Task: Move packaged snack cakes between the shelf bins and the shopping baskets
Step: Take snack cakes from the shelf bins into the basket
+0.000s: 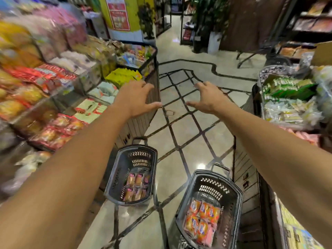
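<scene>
A shop aisle with a glossy tiled floor [188, 133], dark lines crossing it in a diamond grid, runs toward 12 o'clock. A yellow pillar [122, 15] with a red poster and potted plants [210, 17] stand at the far end.

Left shelf bins [59, 90] fill the 9 to 11 o'clock side, tiered and packed with wrapped goods in red, yellow, pink and white; much of this side is blurred, so labels cannot be read. Right shelf bins [287, 97] at 3 o'clock hold green and pale packets, with more stock at 5 o'clock.

Two dark plastic baskets stand on the floor, well apart. The left basket [116, 177] sits at 6 to 7 o'clock, just beside the base of the left shelving, handle at its far end. It holds snack cakes [135, 186] in brown and pink wrappers, lying flat in rows. The right basket [235, 198] sits at 5 o'clock and holds orange packs [201, 218], also flat, covering its near half.

Both bare arms reach forward above the baskets. The left hand [136, 99] hangs palm down near the corner of the left shelving, fingers spread and loosely bent, grasping nothing. The right hand [206, 99] hangs over the open floor, likewise released, fingers spread, thumb pointing inward. The hands are apart and touch nothing.
</scene>
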